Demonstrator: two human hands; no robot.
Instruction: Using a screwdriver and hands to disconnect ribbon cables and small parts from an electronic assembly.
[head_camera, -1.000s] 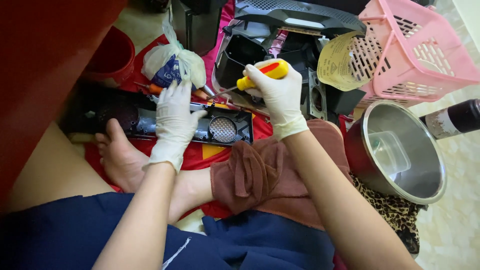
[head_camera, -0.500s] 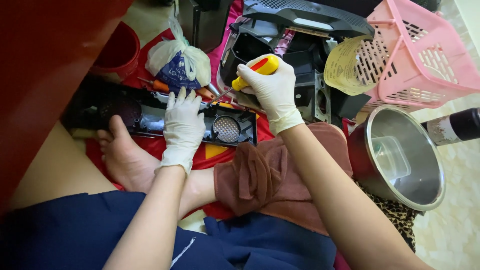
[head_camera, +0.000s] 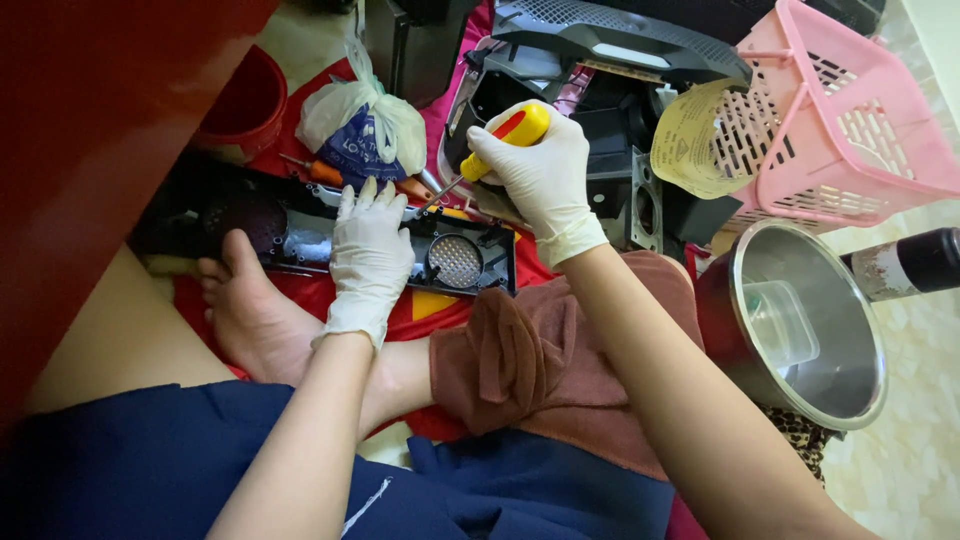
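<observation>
**Screwdriver set to a black panel on the floor**

A yellow-handled screwdriver is clamped in the gloved right hand, fingers wrapped round the grip; its shaft is slanted down and to the left, the tip being brought to the far edge of a long black panel; the tip itself is hidden by fingers, so contact cannot be confirmed. The gloved left hand is laid flat on the panel, fingers spread and apart, nothing being gripped; its fingertips are placed just beside the screwdriver's tip. The panel is stretched left to right across a red cloth; a round mesh grille is set into it, just right of the left hand. A bare foot is rested against the panel's near edge. A brown cloth is draped over the knee, under the right forearm. Beyond the panel, a knotted plastic bag is seen, with an orange-handled tool just beside it. Further right, black housing parts are piled; a pink basket is tipped at far right; a steel pot is placed near right, a clear tub inside it; a dark bottle is lain beside the pot.
</observation>
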